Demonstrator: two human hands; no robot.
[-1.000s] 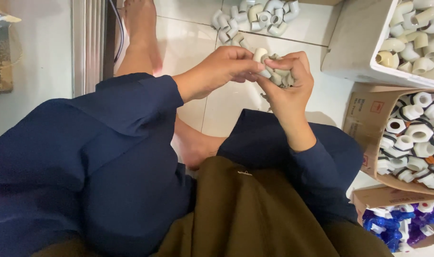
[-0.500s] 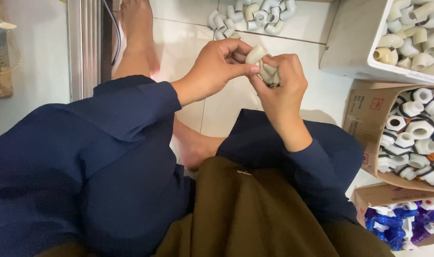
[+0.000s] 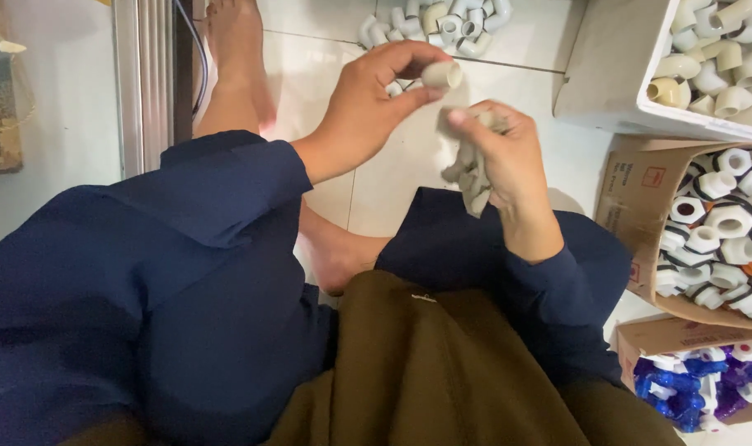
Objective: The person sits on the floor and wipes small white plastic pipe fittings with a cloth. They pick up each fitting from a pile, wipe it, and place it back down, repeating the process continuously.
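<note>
Left hand is pinching a small beige plastic pipe fitting at its fingertips, held above the white tiled floor; right hand is closed around a crumpled grey rag. Wiping well likely means turning the fitting while pressing the rag around it. Half a second earlier both hands were pressed together on the fitting; now they are separating.

A pile of pale fittings is seen on the tiled floor. A white bin (cream elbows inside) is set beside two cardboard boxes, with blue parts glimpsed below.
</note>
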